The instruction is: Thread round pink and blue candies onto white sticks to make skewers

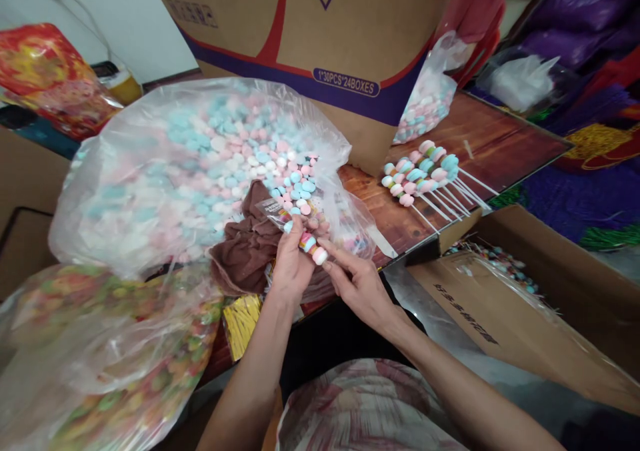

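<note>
Between my two hands is a short row of candies (311,243) in pink, blue and white. My left hand (293,261) is closed around its upper left part. At its lower right end, by the white candy, my right hand (357,281) has its fingers pressed close. Just above my hands lies the mouth of a large clear bag (150,178) full of pink, blue and white candies. A brown cloth (247,238) is bunched left of my left hand. Several finished-looking candy sticks (425,174) lie in a row on the table to the right.
A big cardboard box (300,38) stands behind the bag. Another clear bag of colourful candies (125,358) is at the lower left, near yellow twist ties (241,324). An open carton (480,311) sits at the right, below the wooden table's edge (520,138).
</note>
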A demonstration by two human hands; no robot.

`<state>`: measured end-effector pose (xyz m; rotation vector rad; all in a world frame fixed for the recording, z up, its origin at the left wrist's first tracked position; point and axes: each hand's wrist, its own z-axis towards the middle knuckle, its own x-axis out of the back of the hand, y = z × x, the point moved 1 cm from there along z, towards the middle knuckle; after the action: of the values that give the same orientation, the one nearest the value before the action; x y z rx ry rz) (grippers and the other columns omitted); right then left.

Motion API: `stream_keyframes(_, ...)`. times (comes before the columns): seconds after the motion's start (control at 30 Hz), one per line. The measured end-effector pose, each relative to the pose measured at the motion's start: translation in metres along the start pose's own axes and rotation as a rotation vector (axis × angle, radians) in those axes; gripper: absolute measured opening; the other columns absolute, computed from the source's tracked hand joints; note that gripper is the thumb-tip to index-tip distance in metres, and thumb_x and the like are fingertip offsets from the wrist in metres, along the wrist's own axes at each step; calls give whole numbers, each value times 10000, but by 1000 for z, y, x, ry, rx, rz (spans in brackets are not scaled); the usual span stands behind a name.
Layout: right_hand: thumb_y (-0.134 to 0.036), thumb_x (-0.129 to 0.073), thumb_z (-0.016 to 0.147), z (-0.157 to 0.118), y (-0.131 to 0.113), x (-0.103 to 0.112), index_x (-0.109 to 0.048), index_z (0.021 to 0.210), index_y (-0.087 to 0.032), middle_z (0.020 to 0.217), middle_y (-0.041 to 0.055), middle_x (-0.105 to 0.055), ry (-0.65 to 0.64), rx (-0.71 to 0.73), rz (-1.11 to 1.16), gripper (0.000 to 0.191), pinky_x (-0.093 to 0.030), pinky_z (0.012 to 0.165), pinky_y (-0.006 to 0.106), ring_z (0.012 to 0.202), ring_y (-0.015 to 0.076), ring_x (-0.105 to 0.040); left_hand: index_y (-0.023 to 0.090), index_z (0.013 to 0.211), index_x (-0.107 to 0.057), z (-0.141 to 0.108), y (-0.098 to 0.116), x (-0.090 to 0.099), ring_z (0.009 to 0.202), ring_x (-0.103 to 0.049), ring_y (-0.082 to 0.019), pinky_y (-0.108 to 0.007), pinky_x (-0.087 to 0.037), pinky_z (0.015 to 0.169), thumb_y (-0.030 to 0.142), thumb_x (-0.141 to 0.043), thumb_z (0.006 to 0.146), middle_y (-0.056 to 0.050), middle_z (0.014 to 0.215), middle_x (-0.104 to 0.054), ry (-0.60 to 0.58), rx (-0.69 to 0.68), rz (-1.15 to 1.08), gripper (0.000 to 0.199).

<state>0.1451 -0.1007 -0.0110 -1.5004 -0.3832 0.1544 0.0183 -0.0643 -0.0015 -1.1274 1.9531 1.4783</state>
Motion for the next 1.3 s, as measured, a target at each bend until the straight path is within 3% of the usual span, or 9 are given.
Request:
stream_keyframes(0.1,-278,-562,944,-2,-1,-3,-538,1444,-214,831,43,-661,14,20,37,504,-472,594,257,692,159,-572,156,887,-631,0,1,-2,752,-704,-119,-250,-558,842,355,-761,820,28,746,-654,12,-5,15,247)
stream_keyframes(0.27,-340,-539,974,-3,-3,-9,-470,1486,-199,618,-45,-547,-87,-80,251,536,-408,484,212,491,97,-438,182,911,-646,-1,0,-2,847,-734,-162,-282,-552,884,415,-758,811,23,768,-683,5,-65,36,276)
stream_keyframes(0.43,-275,-502,983,-5,-8,-11,-569,1416,-224,1090,74,-726,30,166,-51,441,-557,823,324,855,196,-684,183,913,-651,2,-2,1,857,-736,-160,-294,-549,904,451,-760,799,10,794,-704,44,-101,26,310)
stream_keyframes(0.57,-233,-462,992,-7,-6,-14,-522,1458,-203,1092,95,-744,6,208,-220,470,-551,921,370,923,231,-717,183,919,-646,2,-4,3,824,-732,-142,-285,-555,893,457,-765,790,18,789,-695,70,-107,16,325)
stream_keyframes(0.8,-227,-499,966,5,-2,-8,-614,1363,-233,1235,22,-700,-17,128,33,413,-505,1039,426,1213,245,-614,180,898,-651,-3,-1,3,727,-700,-128,-262,-568,818,446,-804,749,27,714,-655,-83,-54,111,341)
stream_keyframes(0.93,-218,-516,954,3,-2,-7,-598,1381,-210,1292,62,-670,97,132,-81,434,-484,1061,414,1220,254,-616,161,883,-660,-1,-3,1,745,-705,-145,-260,-567,797,368,-818,752,8,746,-676,-77,14,130,291)
stream_keyframes(1.1,-220,-484,974,-3,-4,-4,-610,1335,-169,1187,92,-714,192,181,-217,386,-521,939,313,1051,219,-695,150,910,-668,1,-2,4,753,-691,-132,-253,-562,769,337,-762,819,-12,816,-697,-13,18,41,228)
stream_keyframes(1.2,-239,-491,975,-3,-5,2,-619,1248,-149,862,43,-732,191,149,-299,315,-499,697,259,716,170,-683,146,902,-672,-1,1,5,766,-684,-136,-258,-561,755,318,-752,831,-31,852,-705,-57,13,49,202)
stream_keyframes(1.3,-263,-493,981,-4,-7,5,-607,1134,-155,596,-44,-577,142,118,-353,220,-390,564,247,522,132,-534,142,864,-668,-1,7,6,806,-695,-157,-272,-564,756,340,-714,864,-36,836,-704,-25,-47,61,203)
